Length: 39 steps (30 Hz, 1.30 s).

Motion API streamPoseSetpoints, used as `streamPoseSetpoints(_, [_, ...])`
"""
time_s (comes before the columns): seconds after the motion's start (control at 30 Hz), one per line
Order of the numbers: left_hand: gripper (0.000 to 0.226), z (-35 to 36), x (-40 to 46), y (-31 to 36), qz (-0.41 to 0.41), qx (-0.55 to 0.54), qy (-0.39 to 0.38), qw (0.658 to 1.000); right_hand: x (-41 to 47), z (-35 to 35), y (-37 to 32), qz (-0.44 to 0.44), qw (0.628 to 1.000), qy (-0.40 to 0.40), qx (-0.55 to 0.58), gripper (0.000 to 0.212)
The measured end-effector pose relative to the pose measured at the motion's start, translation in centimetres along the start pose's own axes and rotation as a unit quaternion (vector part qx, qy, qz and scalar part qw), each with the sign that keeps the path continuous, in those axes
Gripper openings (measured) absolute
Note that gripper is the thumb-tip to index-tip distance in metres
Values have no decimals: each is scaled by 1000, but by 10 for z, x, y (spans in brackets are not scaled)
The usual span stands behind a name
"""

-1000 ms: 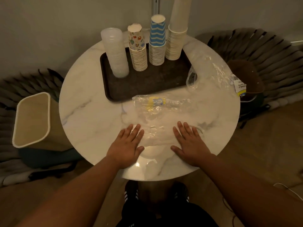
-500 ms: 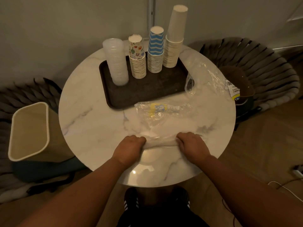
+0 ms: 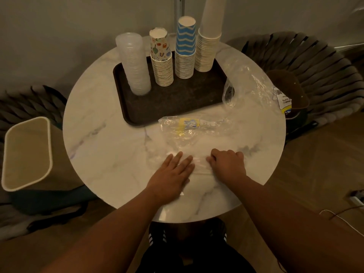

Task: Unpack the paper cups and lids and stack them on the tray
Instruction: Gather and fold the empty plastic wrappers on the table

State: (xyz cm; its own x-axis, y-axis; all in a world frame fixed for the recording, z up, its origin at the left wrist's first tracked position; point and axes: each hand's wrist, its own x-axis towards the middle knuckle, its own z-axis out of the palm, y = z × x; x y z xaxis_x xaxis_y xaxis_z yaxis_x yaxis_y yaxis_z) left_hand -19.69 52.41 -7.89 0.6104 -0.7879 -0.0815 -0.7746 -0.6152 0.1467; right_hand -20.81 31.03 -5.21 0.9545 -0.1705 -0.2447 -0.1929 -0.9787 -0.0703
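Note:
On the dark tray (image 3: 177, 101) stand a stack of clear lids (image 3: 134, 64), a stack of patterned cups (image 3: 161, 58), a blue zigzag cup stack (image 3: 185, 48) and a tall plain white cup stack (image 3: 209, 36). An empty clear plastic wrapper with a yellow label (image 3: 189, 129) lies on the marble table in front of the tray. My left hand (image 3: 171, 174) lies flat with straight fingers on its near end. My right hand (image 3: 228, 164) has its fingers curled, gripping the folded near edge of the wrapper.
A second empty clear bag (image 3: 252, 85) with a label lies at the table's right side. The round marble table (image 3: 98, 134) has a beige bin (image 3: 25, 152) on the floor to its left and woven chairs on both sides. A white cable (image 3: 338, 217) runs on the floor.
Both hands curled over the wrapper's near edge and folded it. The left hand has since flattened out on the plastic and slid right, while the right hand keeps its grip.

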Motion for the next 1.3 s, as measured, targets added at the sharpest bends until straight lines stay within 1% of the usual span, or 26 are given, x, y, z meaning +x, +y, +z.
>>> streamPoseSetpoints(0.07, [55,-3,0,-8,-25,3,-66,997,-3,-2,13,27,999,14,-23,30])
streamPoseSetpoints(0.1, [57,-5,-1,-12,-24,1,-89,996,-5,-3,20,48,997,39,-35,27])
streamPoseSetpoints(0.17, [60,-7,-2,-17,-22,-1,-93,995,-11,-2,27,82,987,138,-23,20])
streamPoseSetpoints(0.2, [62,-7,-2,-17,-22,4,-92,995,-14,0,21,69,978,196,12,20])
streamPoseSetpoints(0.23, [65,-9,0,-14,-27,9,-99,995,-17,1,11,22,968,245,54,23])
streamPoseSetpoints(0.27, [69,-9,1,-11,-31,16,-112,993,-21,2,-3,-49,961,258,84,31])
streamPoseSetpoints(0.3, [71,-11,3,-9,-31,20,-117,992,-24,8,-18,-123,963,220,98,43])
streamPoseSetpoints(0.33, [69,-12,4,-8,-26,18,-117,993,-28,15,-33,-174,971,131,100,57])
streamPoseSetpoints(0.37, [66,-14,5,-9,-17,16,-114,993,-33,21,-44,-187,977,22,98,68])
streamPoseSetpoints(0.4, [61,-16,4,-14,-11,18,-119,993,-37,29,-48,-171,979,-64,85,76])
streamPoseSetpoints(0.43, [56,-17,1,-23,-7,17,-124,992,-38,36,-47,-149,983,-93,62,81])
streamPoseSetpoints(0.53, [57,-28,-16,-57,-36,7,-146,989,-40,40,-32,-116,988,-98,5,89])
streamPoseSetpoints(0.6, [59,-37,-22,-71,-17,16,-119,993,-41,36,-28,-110,989,-102,2,88])
streamPoseSetpoints(0.67, [48,-38,-22,-77,18,44,-94,995,-42,33,-31,-86,991,-103,15,87])
streamPoseSetpoints(0.73, [42,-43,-17,-72,46,40,-74,995,-44,24,-45,-55,994,-93,16,85])
streamPoseSetpoints(0.83, [29,-63,-10,-46,90,40,-70,993,-48,15,-69,-20,999,-25,-9,88])
streamPoseSetpoints(0.9, [28,-75,-6,-23,101,20,-40,994,-52,15,-79,-35,997,43,53,65])
streamPoseSetpoints(0.93, [31,-83,-4,-13,117,-8,-18,993,-55,21,-79,-52,986,111,111,50])
streamPoseSetpoints(0.97, [33,-90,-1,-5,135,-49,28,989,-58,25,-77,-53,967,151,200,37])
streamPoseSetpoints(1.0, [37,-95,2,1,138,-105,94,980,-61,24,-74,-39,940,163,296,28])
streamPoseSetpoints(1.03, [41,-96,6,3,117,-168,149,967,-65,19,-70,12,912,148,383,25])
streamPoseSetpoints(1.07, [43,-97,10,3,75,-231,182,953,-66,18,-63,81,885,124,441,23])
streamPoseSetpoints(1.1, [43,-97,13,2,28,-279,178,943,-66,15,-56,148,866,95,468,28])
streamPoseSetpoints(1.17, [38,-88,20,2,-43,-312,125,941,-60,14,-40,188,838,54,510,38])
streamPoseSetpoints(1.23, [34,-71,25,1,-68,-289,56,953,-48,9,-30,204,810,43,547,33])
streamPoseSetpoints(1.3, [40,-54,29,5,-71,-270,0,960,-37,5,-21,235,792,23,563,30])
